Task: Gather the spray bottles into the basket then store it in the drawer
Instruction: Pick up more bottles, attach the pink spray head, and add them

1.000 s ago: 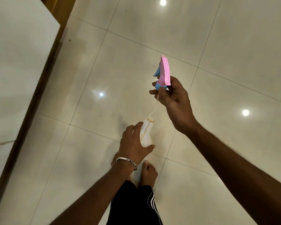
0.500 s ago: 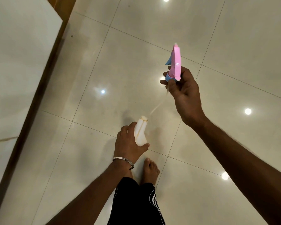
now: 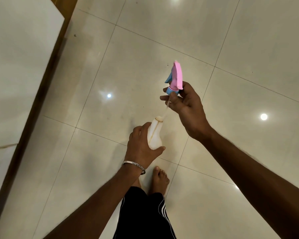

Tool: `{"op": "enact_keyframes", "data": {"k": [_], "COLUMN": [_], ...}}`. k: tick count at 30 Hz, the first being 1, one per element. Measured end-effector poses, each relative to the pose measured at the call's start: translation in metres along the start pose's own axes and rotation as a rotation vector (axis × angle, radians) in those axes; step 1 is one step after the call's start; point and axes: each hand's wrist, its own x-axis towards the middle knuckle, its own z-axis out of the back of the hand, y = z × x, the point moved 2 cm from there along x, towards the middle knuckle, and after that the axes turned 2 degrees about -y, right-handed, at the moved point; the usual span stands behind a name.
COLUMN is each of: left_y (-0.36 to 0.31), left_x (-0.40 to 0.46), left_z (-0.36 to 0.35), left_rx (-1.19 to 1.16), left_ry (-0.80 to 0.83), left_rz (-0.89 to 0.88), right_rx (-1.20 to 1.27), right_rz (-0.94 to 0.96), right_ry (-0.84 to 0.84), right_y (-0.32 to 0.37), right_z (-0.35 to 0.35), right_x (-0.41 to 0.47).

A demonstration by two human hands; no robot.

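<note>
Fingers of left hand (image 3: 141,149) around bottle (image 3: 154,135), right hand (image 3: 185,102) gripping sprayer (image 3: 176,76).

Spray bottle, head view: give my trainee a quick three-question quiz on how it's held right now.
1. True or false: the pink spray head is screwed onto the white bottle.
2. Which hand holds the bottle? A left hand B right hand
3. What joins the spray head to the bottle's mouth?

Key: 1 false, it is lifted off. 2 A. 3 the thin dip tube.
</note>
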Motion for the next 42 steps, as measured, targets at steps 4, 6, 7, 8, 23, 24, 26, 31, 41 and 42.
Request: {"op": "enact_keyframes", "data": {"k": [4, 6, 7, 8, 23, 24, 26, 31, 41, 42], "left_y": [-0.011, -0.016, -0.019, -0.021, -0.042, -0.043, -0.046, -0.058, -0.033, -0.029], "left_x": [0.006, 0.009, 0.01, 0.01, 0.008, 0.007, 0.004, -0.001, 0.013, 0.012], "left_z": [0.003, 0.005, 0.006, 0.006, 0.02, 0.02, 0.02, 0.013, 0.019, 0.015], "left_rx": [-0.039, -0.062, -0.077, -0.092, -0.607, -0.614, -0.564, -0.109, -0.88, -0.987], "left_ry": [-0.011, -0.015, -0.023, -0.034, 0.235, 0.234, 0.156, -0.197, 0.082, 0.266], "left_rz": [-0.022, -0.04, -0.047, -0.052, 0.041, 0.041, 0.026, -0.05, 0.497, 0.637], "right_rx": [0.091, 0.105, 0.102, 0.102, 0.436, 0.441, 0.424, 0.307, 0.473, 0.484], "right_rz": [-0.083, -0.112, -0.118, -0.124, -0.283, -0.301, -0.334, -0.405, -0.31, -0.305], "right_ry": [0.003, 0.01, 0.018, 0.027, 0.273, 0.269, 0.23, -0.062, -0.087, -0.079], "right_y": [-0.013, -0.019, -0.021, -0.024, -0.038, -0.038, -0.039, -0.038, -0.033, -0.033], "right_z": [0.003, 0.004, 0.004, 0.005, 0.024, 0.024, 0.023, 0.011, 0.032, 0.032], "right_x": [-0.002, -0.003, -0.004, -0.005, -0.001, -0.001, -0.001, -0.001, 0.008, 0.009]}}
